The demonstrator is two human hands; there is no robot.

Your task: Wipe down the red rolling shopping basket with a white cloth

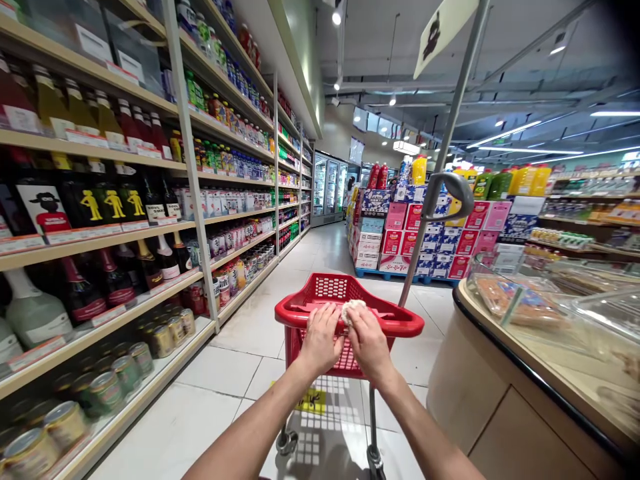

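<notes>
A red plastic shopping cart (408,323) with perforated basket walls is in front of me. My left hand (323,337) is closed over its near rim, the fingers lying forward across it. Beside it, my right hand (369,340) presses a crumpled white cloth (353,309) against the same rim. The thumbs are close together, and the fingertips of the right hand are partly hidden by the cloth. Below the basket, thin legs with small wheels (287,442) rest on the tiled floor.
Shelves of bottles (77,113) and cans (31,452) line the left. A grey pole (416,250) with a loop rises behind the cart. Stacked drink cartons (393,243) stand ahead on a blue pallet. A curved counter (465,373) holding packaged food borders the right.
</notes>
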